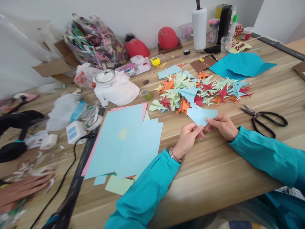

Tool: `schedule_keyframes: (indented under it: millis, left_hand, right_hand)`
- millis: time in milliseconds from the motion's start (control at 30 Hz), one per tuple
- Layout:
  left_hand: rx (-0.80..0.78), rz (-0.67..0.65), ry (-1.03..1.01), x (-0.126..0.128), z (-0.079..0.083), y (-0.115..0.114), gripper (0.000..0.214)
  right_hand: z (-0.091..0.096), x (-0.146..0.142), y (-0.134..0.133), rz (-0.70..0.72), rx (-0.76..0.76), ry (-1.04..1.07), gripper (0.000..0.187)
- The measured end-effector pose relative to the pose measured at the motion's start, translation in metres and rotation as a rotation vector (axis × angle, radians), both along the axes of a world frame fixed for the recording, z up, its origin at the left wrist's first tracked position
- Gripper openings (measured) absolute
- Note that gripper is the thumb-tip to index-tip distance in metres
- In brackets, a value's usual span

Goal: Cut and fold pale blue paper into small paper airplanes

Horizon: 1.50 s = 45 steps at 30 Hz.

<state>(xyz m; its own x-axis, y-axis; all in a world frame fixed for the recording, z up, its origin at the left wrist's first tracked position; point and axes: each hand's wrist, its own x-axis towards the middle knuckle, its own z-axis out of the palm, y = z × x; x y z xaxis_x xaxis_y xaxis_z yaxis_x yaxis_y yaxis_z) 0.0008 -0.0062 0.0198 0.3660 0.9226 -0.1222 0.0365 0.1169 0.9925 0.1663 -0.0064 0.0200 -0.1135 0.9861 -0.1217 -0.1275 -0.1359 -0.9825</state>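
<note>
My left hand and my right hand both pinch the near edge of a folded light blue paper just above the wooden table. Both sleeves are teal, and a metal watch sits on my left wrist. Right behind the folded paper lies a pile of folded paper shapes in green, orange, red and blue. A stack of flat light blue sheets lies to the left of my left hand.
Black-handled scissors lie to the right of my hands. A large teal sheet lies at the back right, a paper towel roll behind it. Another person's hand rests at the lower left among clutter and a black cable.
</note>
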Motion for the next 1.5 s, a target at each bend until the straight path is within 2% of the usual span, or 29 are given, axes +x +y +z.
schedule_keyframes:
  millis: [100,167,300,433,600,733,1000,1233,1367,1500]
  left_hand:
    - [0.002,0.010,0.021,0.0000,0.0004,-0.0001,0.033]
    - [0.003,0.011,0.023,0.0001,0.0003,0.0000,0.034]
    - [-0.001,0.018,0.013,0.0003,-0.0005,-0.0004,0.034]
    - [0.030,-0.024,0.050,0.0000,-0.0016,-0.0025,0.032]
    - [0.043,-0.088,0.080,-0.0004,-0.0026,-0.0038,0.032]
    - [0.058,-0.099,0.054,-0.0006,-0.0029,-0.0027,0.034]
    - [0.004,-0.086,0.022,0.0011,0.0024,-0.0033,0.034]
    - [-0.009,-0.054,0.077,-0.0006,-0.0019,-0.0030,0.040]
    - [0.012,0.006,0.125,-0.0027,-0.0029,-0.0028,0.051]
    - [0.044,0.009,0.117,-0.0026,-0.0019,-0.0027,0.058]
  right_hand:
    - [-0.0033,0.0005,0.0010,-0.070,-0.010,0.054,0.037]
    - [-0.0050,0.0008,0.0015,-0.068,-0.015,0.077,0.037]
    - [-0.0040,0.0004,0.0017,-0.035,-0.001,0.068,0.044]
    - [-0.0007,-0.0008,0.0009,0.000,0.049,0.024,0.037]
    - [-0.0023,0.0006,-0.0009,0.122,0.083,-0.001,0.033]
    - [-0.0038,0.0016,-0.0023,0.117,0.063,-0.017,0.034]
    - [0.0030,0.0007,-0.0036,0.096,-0.016,-0.012,0.057]
    - [0.0003,0.0035,-0.0014,0.067,0.030,-0.115,0.071]
    - [0.0000,0.0034,-0.0017,0.122,0.088,-0.131,0.066]
    - [-0.0021,0.0015,-0.0015,0.237,0.137,-0.111,0.045]
